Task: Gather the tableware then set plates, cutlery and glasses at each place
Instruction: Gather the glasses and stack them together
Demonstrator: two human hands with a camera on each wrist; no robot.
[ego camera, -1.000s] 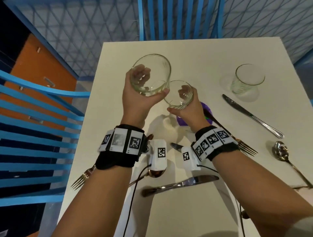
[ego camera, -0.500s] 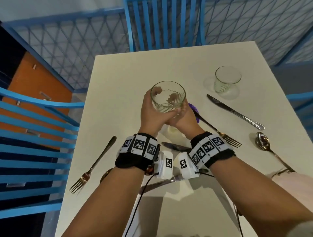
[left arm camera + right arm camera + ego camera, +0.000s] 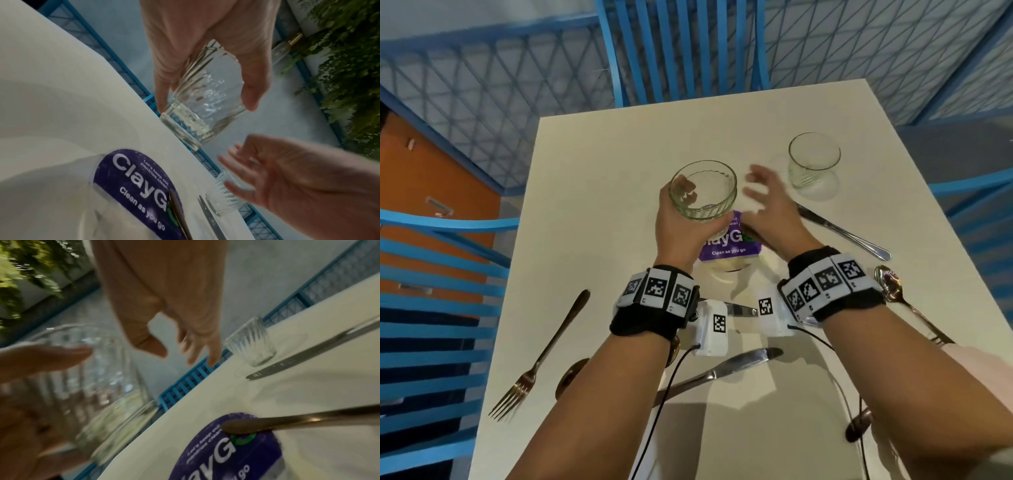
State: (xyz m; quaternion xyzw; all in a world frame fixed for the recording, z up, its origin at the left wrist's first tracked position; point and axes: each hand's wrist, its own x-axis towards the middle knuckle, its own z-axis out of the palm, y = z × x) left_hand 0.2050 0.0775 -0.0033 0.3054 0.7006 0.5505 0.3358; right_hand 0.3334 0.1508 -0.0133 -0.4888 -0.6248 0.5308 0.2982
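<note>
My left hand (image 3: 698,209) grips a clear ribbed glass (image 3: 703,185) by its side, upright, just above the middle of the white table (image 3: 619,154). In the left wrist view the thumb and fingers wrap that glass (image 3: 203,116). I cannot tell if a second glass is nested inside it. My right hand (image 3: 755,188) hovers beside it with fingers spread, holding nothing. It is a short way left of another ribbed glass (image 3: 813,161) standing on the table, also seen in the right wrist view (image 3: 251,344).
A purple "ClayGo" label (image 3: 726,246) lies under my hands with a fork handle (image 3: 287,420) across it. A knife (image 3: 842,233) and spoon (image 3: 890,284) lie right. A fork (image 3: 541,356), spoon (image 3: 570,377) and knife (image 3: 722,370) lie near. Blue chairs (image 3: 681,51) ring the table.
A second ago each hand held a glass. They came together, and now my right hand has let go and moved right, while the left keeps its hold.
</note>
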